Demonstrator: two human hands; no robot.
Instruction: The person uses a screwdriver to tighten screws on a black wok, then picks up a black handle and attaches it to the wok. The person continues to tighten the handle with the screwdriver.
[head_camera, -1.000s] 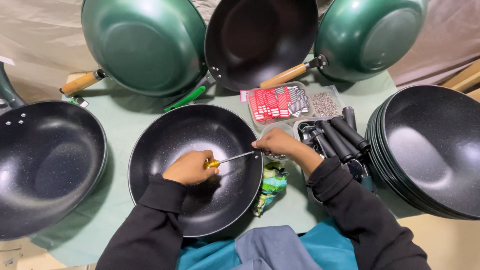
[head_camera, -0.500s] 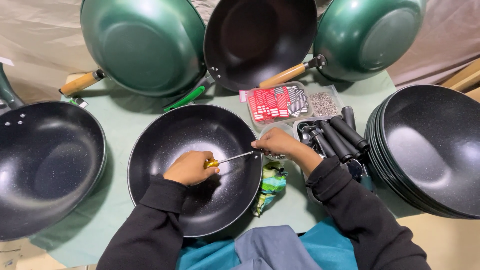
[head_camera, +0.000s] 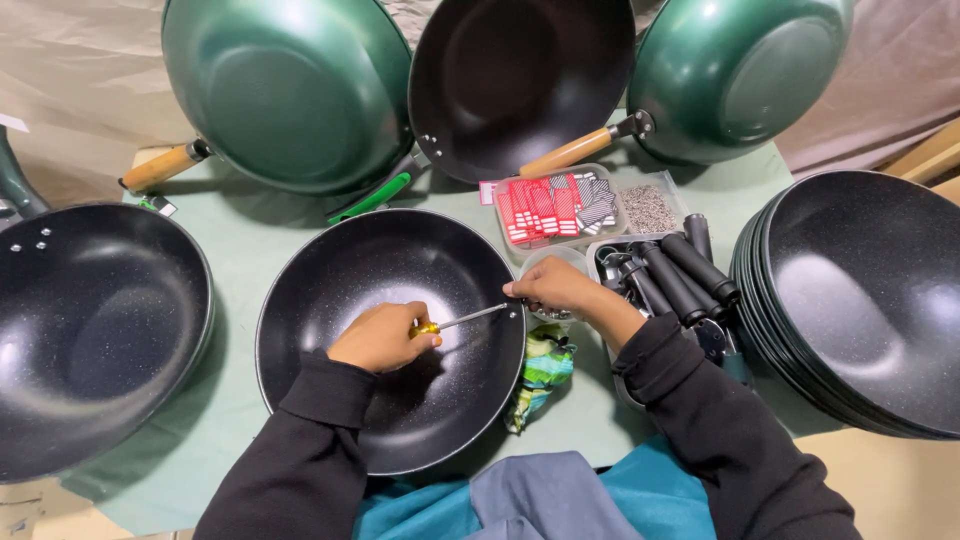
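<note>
Yellow-handled screwdriver (head_camera: 462, 321), tip rightward, near-level

Bright overhead light, glare on pans (head_camera: 300, 90), sharp focus

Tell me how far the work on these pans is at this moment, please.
Looks done: three pans propped at the back already carry wooden handles. In hand: the left hand holds a screwdriver inside the black pan, tip at the rim where the right hand grips. Left, probably: the stack of handleless pans beside the black handles.
</note>
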